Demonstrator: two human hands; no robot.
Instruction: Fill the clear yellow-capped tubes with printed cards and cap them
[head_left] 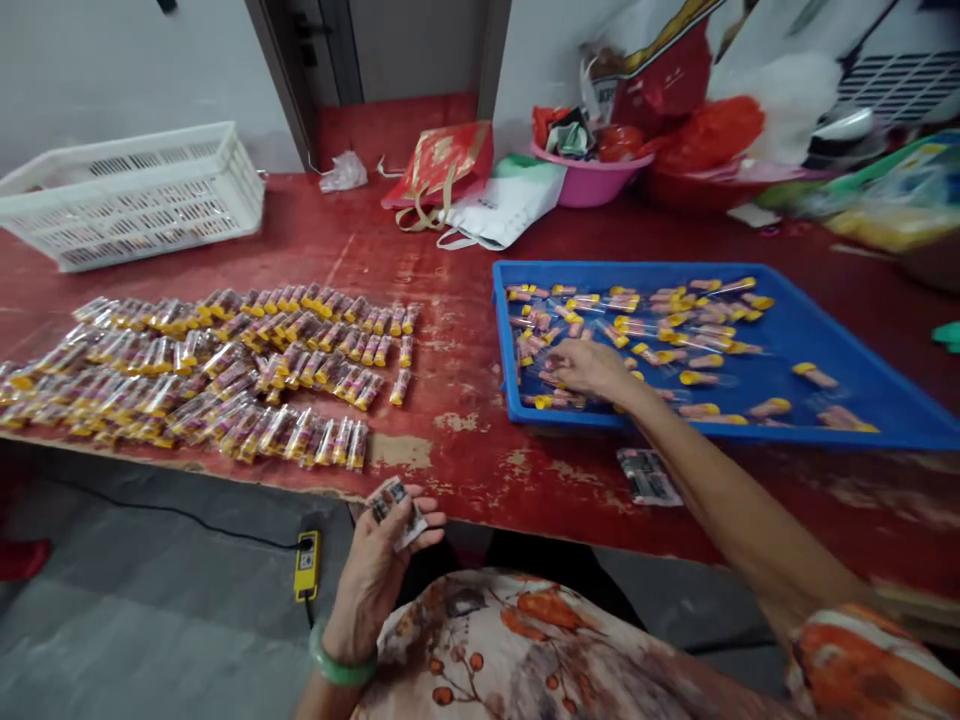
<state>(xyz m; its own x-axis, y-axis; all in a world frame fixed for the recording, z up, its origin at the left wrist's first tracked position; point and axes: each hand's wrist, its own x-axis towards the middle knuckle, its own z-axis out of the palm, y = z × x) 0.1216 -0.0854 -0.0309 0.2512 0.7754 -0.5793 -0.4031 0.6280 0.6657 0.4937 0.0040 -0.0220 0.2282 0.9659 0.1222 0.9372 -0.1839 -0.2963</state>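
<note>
My left hand (382,555), palm up near the table's front edge, grips a small printed clear plastic packet (397,512) under its thumb. A green bangle (341,660) circles that wrist. My right hand (592,368) reaches down into the left part of a blue tray (885,380). Its fingers are bent together among loose clear tubes with pinkish contents and yellow caps (701,378); what lies between the fingertips is hidden. Under my right forearm, a stack of flat printed packets (646,476) lies on the table before the tray.
Rows of wrapped yellow-ended tubes (225,370) cover the left of the red table (457,380). Behind them stands a white plastic crate (150,200). Bags (510,205) and a pink basin (592,180) sit at the back. A yellow power strip (307,565) is below the table edge.
</note>
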